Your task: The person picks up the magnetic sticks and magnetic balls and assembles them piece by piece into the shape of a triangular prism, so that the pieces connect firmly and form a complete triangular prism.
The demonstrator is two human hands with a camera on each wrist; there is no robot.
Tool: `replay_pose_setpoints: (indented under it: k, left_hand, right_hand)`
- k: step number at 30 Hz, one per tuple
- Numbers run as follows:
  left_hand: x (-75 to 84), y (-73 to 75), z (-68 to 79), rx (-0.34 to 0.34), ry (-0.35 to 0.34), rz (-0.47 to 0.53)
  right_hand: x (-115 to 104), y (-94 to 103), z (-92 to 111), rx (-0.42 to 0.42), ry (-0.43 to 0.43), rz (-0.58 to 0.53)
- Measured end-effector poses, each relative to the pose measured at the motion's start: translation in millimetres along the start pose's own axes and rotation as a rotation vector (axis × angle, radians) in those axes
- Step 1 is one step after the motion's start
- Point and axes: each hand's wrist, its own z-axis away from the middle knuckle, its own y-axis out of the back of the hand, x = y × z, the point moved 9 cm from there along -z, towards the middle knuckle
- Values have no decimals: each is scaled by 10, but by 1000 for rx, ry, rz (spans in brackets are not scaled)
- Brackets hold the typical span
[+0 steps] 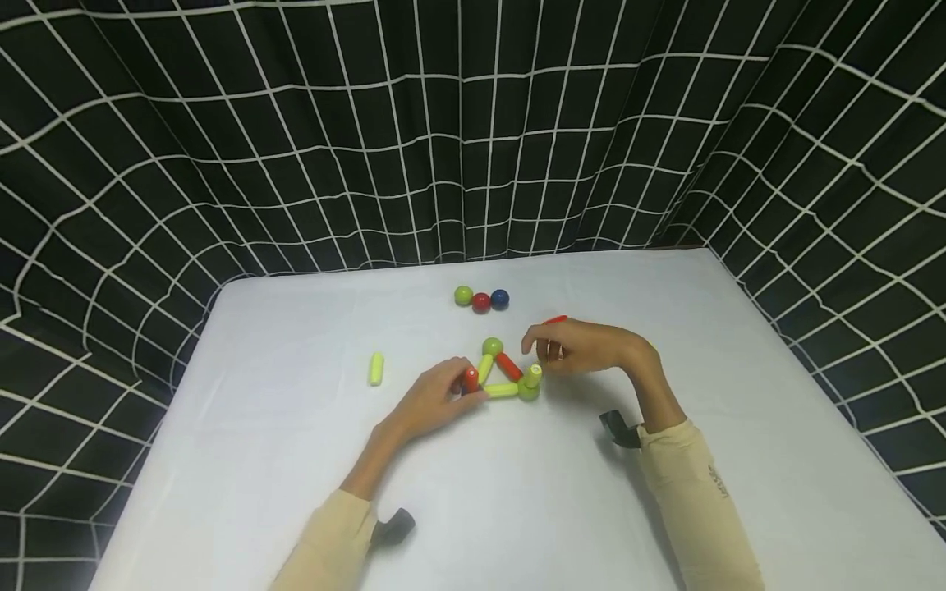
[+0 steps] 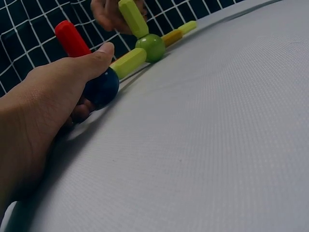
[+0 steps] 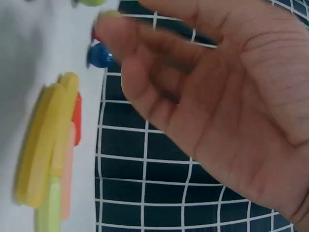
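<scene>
My left hand [image 1: 436, 398] grips a dark blue ball [image 2: 104, 89] at the left corner of a flat triangle of rods and balls. A red rod [image 1: 470, 380] stands up from that ball. One yellow-green rod [image 1: 502, 391] joins it to a green ball [image 1: 528, 389], which carries another upright yellow-green rod [image 2: 133, 19]. At the far corner lies a second green ball [image 1: 492, 347], with a red rod [image 1: 508, 367] and a yellow-green rod [image 1: 484, 368] running from it. Above the table right of the triangle, my right hand [image 1: 580, 345] has loosely bent fingers and holds nothing.
Behind the triangle sit a green ball [image 1: 463, 295], a red ball [image 1: 481, 303] and a blue ball [image 1: 500, 299]. A loose yellow-green rod [image 1: 376, 369] lies to the left. Yellow rods [image 3: 41, 145] and a red rod [image 3: 77, 118] lie beside my right hand. Dark gridded curtains surround the white table.
</scene>
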Motion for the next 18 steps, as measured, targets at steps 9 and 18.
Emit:
replay_pose_setpoints:
  k: [9, 18]
  left_hand:
    - [-2, 16, 20, 19, 23, -10]
    - [27, 0, 1, 23, 1, -4]
  right_hand:
    - [312, 266, -661, 149, -162, 74]
    - [521, 111, -800, 113, -249, 155]
